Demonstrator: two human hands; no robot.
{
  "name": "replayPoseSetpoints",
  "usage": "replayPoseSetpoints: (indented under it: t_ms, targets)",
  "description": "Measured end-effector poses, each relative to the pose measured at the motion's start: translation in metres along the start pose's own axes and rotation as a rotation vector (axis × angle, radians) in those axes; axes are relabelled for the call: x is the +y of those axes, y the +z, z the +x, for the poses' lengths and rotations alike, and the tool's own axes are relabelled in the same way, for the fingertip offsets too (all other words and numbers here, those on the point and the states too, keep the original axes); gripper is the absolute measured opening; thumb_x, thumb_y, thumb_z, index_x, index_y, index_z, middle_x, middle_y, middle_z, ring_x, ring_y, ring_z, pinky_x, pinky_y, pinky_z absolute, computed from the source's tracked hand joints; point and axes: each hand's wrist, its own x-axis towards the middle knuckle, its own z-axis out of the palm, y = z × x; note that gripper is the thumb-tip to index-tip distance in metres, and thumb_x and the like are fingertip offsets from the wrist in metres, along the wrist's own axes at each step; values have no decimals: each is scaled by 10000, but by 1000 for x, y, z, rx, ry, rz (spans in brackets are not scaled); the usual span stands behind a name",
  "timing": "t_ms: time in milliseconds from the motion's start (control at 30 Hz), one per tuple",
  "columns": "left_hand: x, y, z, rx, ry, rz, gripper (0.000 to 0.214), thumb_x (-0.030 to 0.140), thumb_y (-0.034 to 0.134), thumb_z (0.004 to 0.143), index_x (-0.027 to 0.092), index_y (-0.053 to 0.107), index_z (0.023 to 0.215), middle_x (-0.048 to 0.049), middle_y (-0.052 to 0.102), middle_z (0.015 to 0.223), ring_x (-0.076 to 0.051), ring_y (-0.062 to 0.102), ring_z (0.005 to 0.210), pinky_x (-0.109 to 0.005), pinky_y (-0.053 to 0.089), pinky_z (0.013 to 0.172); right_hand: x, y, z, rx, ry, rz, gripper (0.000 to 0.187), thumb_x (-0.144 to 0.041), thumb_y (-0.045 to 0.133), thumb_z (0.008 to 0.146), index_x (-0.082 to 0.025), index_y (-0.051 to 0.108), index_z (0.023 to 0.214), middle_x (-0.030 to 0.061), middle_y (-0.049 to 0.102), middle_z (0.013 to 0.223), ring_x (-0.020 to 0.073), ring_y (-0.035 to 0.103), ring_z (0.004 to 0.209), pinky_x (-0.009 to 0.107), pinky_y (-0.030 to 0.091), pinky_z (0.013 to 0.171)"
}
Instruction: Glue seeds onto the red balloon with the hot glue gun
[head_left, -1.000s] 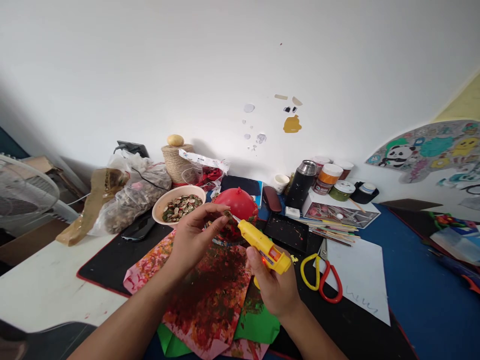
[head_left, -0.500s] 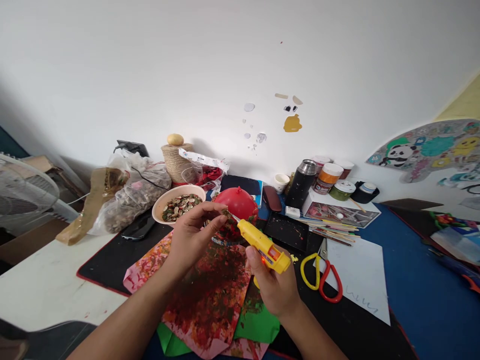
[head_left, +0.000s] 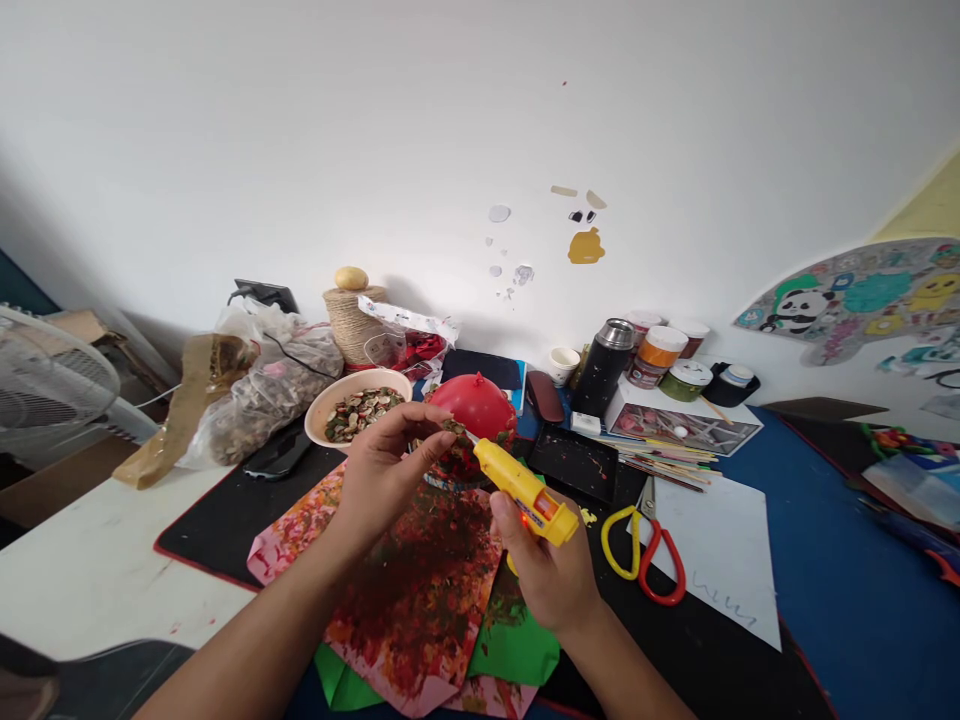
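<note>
My right hand [head_left: 555,565] is wrapped round a yellow glue gun [head_left: 529,490], its nozzle pointing up and left. Between thumb and fingertips my left hand [head_left: 390,465] pinches a small dark painted chip [head_left: 454,428], right at the nozzle tip. Just behind the fingers is a red balloon [head_left: 476,400], its lower part ringed with similar dark green and red pieces. A cream bowl [head_left: 315,415] of small painted chips stands behind my left hand. Below both hands lies pink paper [head_left: 412,600] smeared with red and green paint, over a green sheet [head_left: 517,645].
To the right lie scissors [head_left: 643,560] with yellow and red handles, a white sheet [head_left: 720,550], several sticks [head_left: 667,455] and a black tray [head_left: 574,460]. A black flask [head_left: 604,370] and paint jars [head_left: 660,350] stand behind. At left are a phone [head_left: 277,455] and a plastic bag [head_left: 255,400].
Almost nothing differs. The glue gun has shifted very slightly left; both hands keep their hold.
</note>
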Motion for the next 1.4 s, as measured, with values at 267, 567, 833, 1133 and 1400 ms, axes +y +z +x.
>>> replayPoseSetpoints:
  t_ms: [267,567,833,1133,1400]
  targets:
    - [1,1,1,20,-15,9,218,355,914,835,208,817,965,-43,812,899,-177,749,759,-263,628,721,-2,0,2,-1,-14,-7,437,-420,576,1111,-218,634,728,-9,605,630,151,589,545,257,454,547]
    - [1,1,1,29,-16,17,245,382,923,827,208,828,971,-56,815,918,-188,750,771,-281,637,727,-1,1,0,-11,-7,-8,420,-413,580,1107,-213,658,746,6,644,650,167,632,573,269,482,570]
    - [2,2,1,22,-37,-26,273,408,936,821,211,822,971,-47,816,901,-178,751,762,-264,636,710,0,0,1,-3,0,-16,438,-422,572,1109,-216,629,727,-6,597,622,153,572,525,263,447,523]
    - [3,3,3,4,-66,-3,293,429,926,809,203,818,960,-61,817,890,-201,751,755,-296,638,708,-2,0,0,4,-4,-24,434,-445,567,1110,-227,635,740,1,607,634,161,580,541,265,457,527]
    - [3,2,2,-4,-80,-22,268,405,924,812,203,827,958,-62,820,908,-194,750,778,-287,630,732,-1,0,0,15,0,-16,432,-424,581,1107,-218,644,732,-4,596,632,154,568,538,266,439,527]
